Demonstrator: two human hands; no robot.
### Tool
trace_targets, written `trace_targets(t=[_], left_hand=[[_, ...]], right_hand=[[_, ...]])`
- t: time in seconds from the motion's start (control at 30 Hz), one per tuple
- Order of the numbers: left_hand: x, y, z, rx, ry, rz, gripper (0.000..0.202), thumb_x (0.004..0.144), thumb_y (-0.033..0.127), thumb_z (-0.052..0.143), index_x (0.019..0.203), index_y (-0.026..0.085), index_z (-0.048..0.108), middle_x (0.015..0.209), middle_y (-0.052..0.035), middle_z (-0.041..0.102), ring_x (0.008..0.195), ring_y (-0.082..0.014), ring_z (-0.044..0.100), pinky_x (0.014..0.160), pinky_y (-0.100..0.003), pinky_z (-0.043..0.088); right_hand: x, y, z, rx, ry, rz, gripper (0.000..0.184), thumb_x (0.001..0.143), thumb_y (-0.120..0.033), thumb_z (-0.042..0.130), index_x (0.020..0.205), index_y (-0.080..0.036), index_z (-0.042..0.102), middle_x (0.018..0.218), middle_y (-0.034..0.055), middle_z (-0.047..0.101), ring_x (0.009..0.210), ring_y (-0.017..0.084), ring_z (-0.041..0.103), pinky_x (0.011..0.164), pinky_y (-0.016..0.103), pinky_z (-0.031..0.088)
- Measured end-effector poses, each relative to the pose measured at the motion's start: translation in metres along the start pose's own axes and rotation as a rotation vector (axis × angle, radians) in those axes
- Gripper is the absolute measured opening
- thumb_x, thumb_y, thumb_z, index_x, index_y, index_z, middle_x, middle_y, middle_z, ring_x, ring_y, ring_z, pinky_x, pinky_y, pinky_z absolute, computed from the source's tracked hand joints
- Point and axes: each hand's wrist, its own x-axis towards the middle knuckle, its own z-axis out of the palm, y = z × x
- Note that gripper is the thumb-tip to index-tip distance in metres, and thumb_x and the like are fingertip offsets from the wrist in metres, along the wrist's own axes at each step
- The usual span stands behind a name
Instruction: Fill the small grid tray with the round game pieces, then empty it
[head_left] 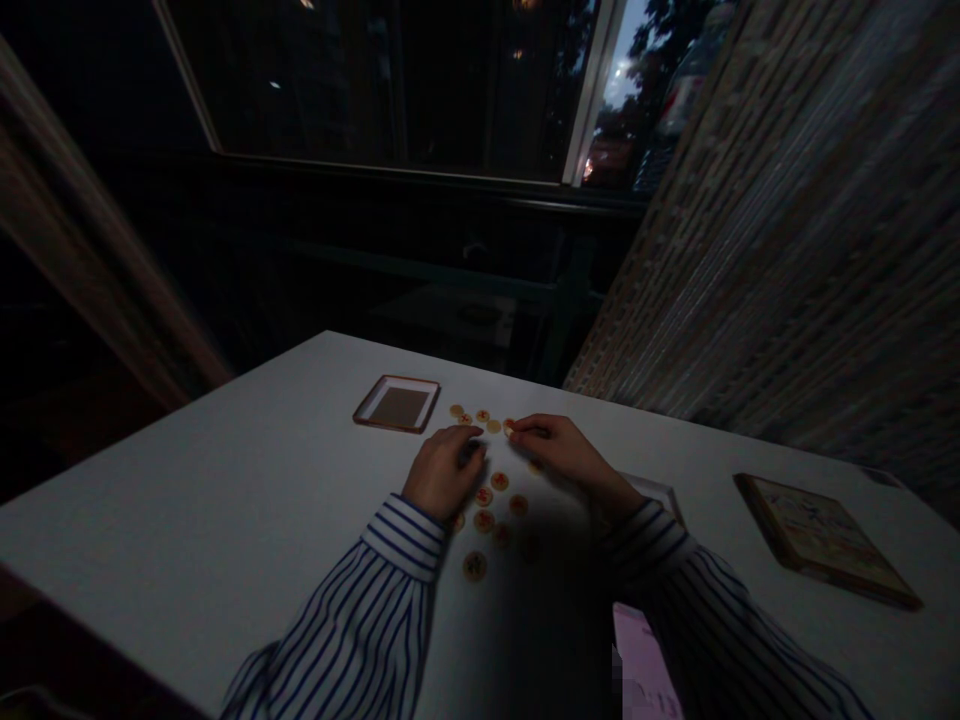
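The left hand [442, 472] is curled with its knuckles up, fingers bent down toward the tabletop [225, 480] among the round game pieces [484, 495]; whether it holds one is hidden under the palm. The right hand [559, 450] comes in from the other side, thumb and forefinger closed on a single piece [510, 427] at the edge of the group. Both cuffs are blue-and-white striped sleeves [352, 600].

The pieces are pale discs with red marks, spread in a loose patch around and below the hands, the nearest ones dim in shadow. Just beyond the left hand lies a shallow square tray [396, 404] with a reddish rim and a brown base. Off to the right, a wood-framed picture board [825, 540] lies at an angle on the white tabletop, and a pale box edge [660, 490] shows partly behind the right forearm. A pink paper [641, 665] sits at the near edge below that arm.

A brick wall [787, 220] runs along the right side of the tabletop. Ahead, a dark railing [450, 262] crosses below a wide window [375, 90], with dusk sky and a parked car [679, 100] showing through its right end.
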Motion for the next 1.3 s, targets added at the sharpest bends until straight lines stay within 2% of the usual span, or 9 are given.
trace_targets(t=[0.13, 0.47, 0.87, 1.03, 1.3], left_hand=[[-0.001, 0.002, 0.0, -0.027, 0.021, 0.051, 0.026, 0.076, 0.024, 0.056, 0.101, 0.017, 0.059, 0.097, -0.0069, 0.065, 0.091, -0.0201, 0.059, 0.083, -0.036, 0.048], [-0.001, 0.005, 0.001, -0.082, 0.08, 0.115, 0.027, 0.076, 0.027, 0.06, 0.102, 0.018, 0.057, 0.097, -0.0064, 0.064, 0.091, -0.0196, 0.058, 0.081, -0.036, 0.047], [-0.002, 0.01, -0.002, -0.098, 0.073, 0.133, 0.027, 0.076, 0.027, 0.061, 0.101, 0.018, 0.058, 0.095, -0.0057, 0.066, 0.089, -0.0189, 0.058, 0.08, -0.035, 0.046], [-0.002, 0.011, -0.002, -0.092, 0.089, 0.137, 0.025, 0.076, 0.028, 0.06, 0.099, 0.019, 0.059, 0.093, -0.005, 0.066, 0.088, -0.0185, 0.059, 0.08, -0.035, 0.046], [-0.002, 0.015, -0.003, -0.105, 0.086, 0.152, 0.022, 0.077, 0.027, 0.058, 0.098, 0.019, 0.059, 0.093, -0.0054, 0.066, 0.088, -0.019, 0.059, 0.079, -0.035, 0.046]], right_hand=[[-0.002, -0.01, 0.0, 0.13, -0.029, 0.028, 0.031, 0.066, -0.036, 0.064, 0.086, -0.013, 0.067, 0.082, 0.0056, 0.067, 0.073, 0.014, 0.058, 0.069, 0.027, 0.043], [-0.007, -0.018, 0.0, 0.143, -0.065, 0.071, 0.03, 0.068, -0.035, 0.062, 0.087, -0.013, 0.067, 0.066, 0.001, 0.062, 0.058, 0.01, 0.051, 0.053, 0.022, 0.036], [-0.009, -0.02, 0.004, 0.241, -0.14, 0.043, 0.027, 0.068, -0.033, 0.064, 0.088, -0.014, 0.066, 0.068, 0.0001, 0.063, 0.062, 0.01, 0.054, 0.063, 0.024, 0.041], [-0.009, -0.017, 0.004, 0.249, -0.179, 0.03, 0.027, 0.069, -0.035, 0.064, 0.087, -0.015, 0.067, 0.072, 0.0011, 0.065, 0.061, 0.01, 0.055, 0.062, 0.024, 0.041], [-0.012, -0.019, 0.002, 0.195, -0.2, -0.001, 0.028, 0.071, -0.039, 0.061, 0.086, -0.016, 0.067, 0.063, -0.0003, 0.062, 0.059, 0.01, 0.054, 0.058, 0.023, 0.039]])
